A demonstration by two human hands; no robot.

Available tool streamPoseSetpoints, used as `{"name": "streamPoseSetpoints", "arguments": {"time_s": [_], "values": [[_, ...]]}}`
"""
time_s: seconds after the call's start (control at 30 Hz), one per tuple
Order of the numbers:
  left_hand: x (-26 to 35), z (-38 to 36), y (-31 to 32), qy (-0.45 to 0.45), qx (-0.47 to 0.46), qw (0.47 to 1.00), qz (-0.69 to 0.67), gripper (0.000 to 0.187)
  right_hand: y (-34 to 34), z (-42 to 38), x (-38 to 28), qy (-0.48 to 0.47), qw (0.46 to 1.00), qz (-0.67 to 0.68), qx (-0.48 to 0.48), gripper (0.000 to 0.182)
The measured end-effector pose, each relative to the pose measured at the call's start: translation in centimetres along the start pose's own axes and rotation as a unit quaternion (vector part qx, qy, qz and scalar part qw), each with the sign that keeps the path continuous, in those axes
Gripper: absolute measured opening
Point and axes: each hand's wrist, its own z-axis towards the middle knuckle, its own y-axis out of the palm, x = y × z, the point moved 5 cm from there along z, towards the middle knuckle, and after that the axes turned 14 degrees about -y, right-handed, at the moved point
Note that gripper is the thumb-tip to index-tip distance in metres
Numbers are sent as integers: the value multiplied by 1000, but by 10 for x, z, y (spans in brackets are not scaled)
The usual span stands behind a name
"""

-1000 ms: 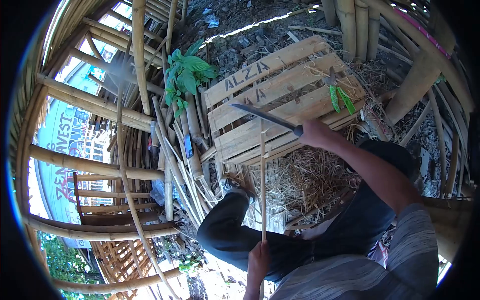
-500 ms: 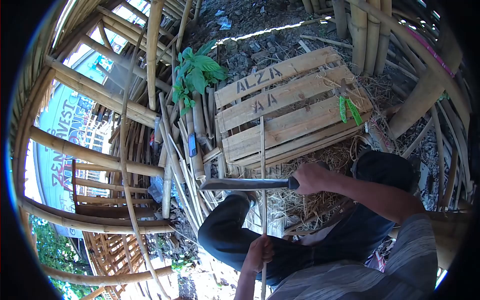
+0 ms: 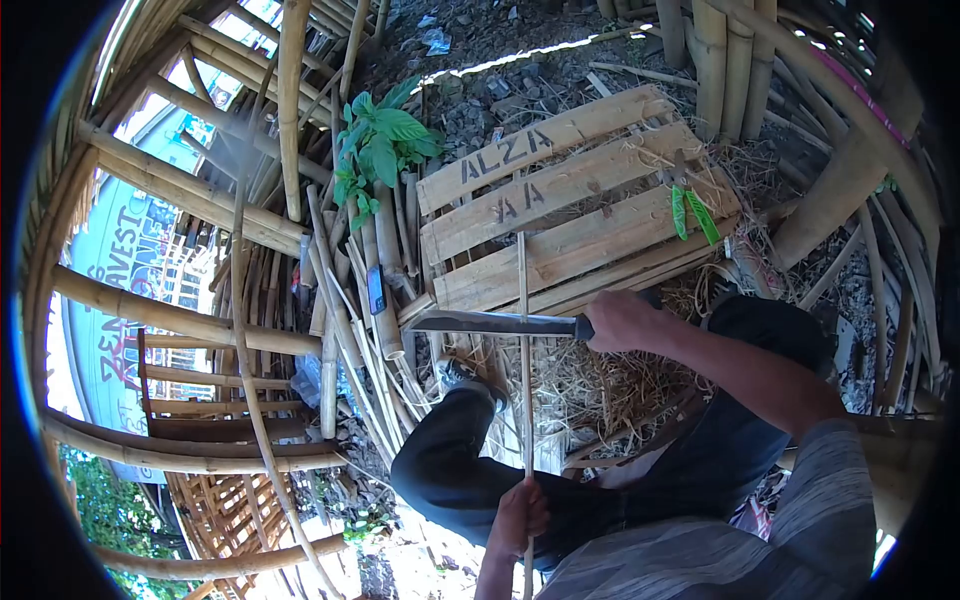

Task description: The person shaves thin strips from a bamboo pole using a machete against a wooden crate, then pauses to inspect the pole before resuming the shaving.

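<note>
My right hand [image 3: 625,321] is closed round the dark handle of a long machete [image 3: 490,323], whose blade points left and lies across a thin bamboo strip [image 3: 527,410]. Lower down, my left hand [image 3: 520,515] grips that strip near my lap. The strip runs upright in view, its far end over the edge of a slatted wooden crate [image 3: 560,250] with dark stencilled letters. Green-handled pliers [image 3: 695,213] lie on the crate's right side.
A leafy green plant [image 3: 385,140] grows left of the crate. Below it a phone [image 3: 376,290] rests on bamboo poles [image 3: 388,325]. Shavings [image 3: 590,400] cover the ground between my legs. A bamboo frame [image 3: 200,310] stands at the left, with thick poles [image 3: 740,80] at the upper right.
My right hand and the machete have moved up along the strip, farther from my left hand. The left hand still holds the strip, and the whole view has shifted slightly.
</note>
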Motion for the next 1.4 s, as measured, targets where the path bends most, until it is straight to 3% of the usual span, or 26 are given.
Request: {"name": "streamPoseSetpoints", "arguments": {"time_s": [0.13,0.2,0.27,0.33,0.5,0.6,0.67,0.8,0.9,1.0,1.07,1.17,1.23,1.3,1.37,1.4], "values": [[4,1,-8,32,8,999,41,32,14,-11,-29,4,998,46,-52,24],[0,-4,-8,32,20,998,51,33,11,-15,-48,-80,994,-5,-81,24],[-19,-12,-13,11,43,998,41,33,12,-8,-28,-62,994,5,-93,23],[-16,-20,-13,1,44,998,35,32,2,0,-1,39,998,30,-50,24],[-14,-20,-18,7,12,1000,23,32,2,-10,-23,19,999,31,-30,28],[-14,-22,-19,1,6,999,32,32,6,-16,-22,73,993,77,-43,27],[-18,-25,-21,-6,18,999,40,33,0,-13,-16,1,999,-25,-26,27],[-31,-27,-7,-25,-30,999,-2,33,-6,-7,1,6,997,-75,0,25],[-34,-31,1,-67,-84,990,-91,33,-24,3,30,66,983,-126,117,19],[-28,-31,1,-55,-76,993,-74,32,-34,-6,29,112,990,-69,49,20],[-17,-26,-8,15,-3,1000,16,31,-15,-11,22,118,992,-7,45,21],[-7,-21,-18,31,44,997,55,31,4,-18,7,118,986,73,87,21],[-2,-17,-22,46,51,996,62,31,0,-22,-6,49,974,142,168,22],[2,-16,-18,59,58,994,73,31,-1,-23,-12,40,970,173,165,22],[11,-17,-16,100,176,963,176,31,0,-23,-16,31,965,200,164,22],[10,-14,-14,101,175,964,176,31,2,-22,-21,10,967,196,163,23]]}}
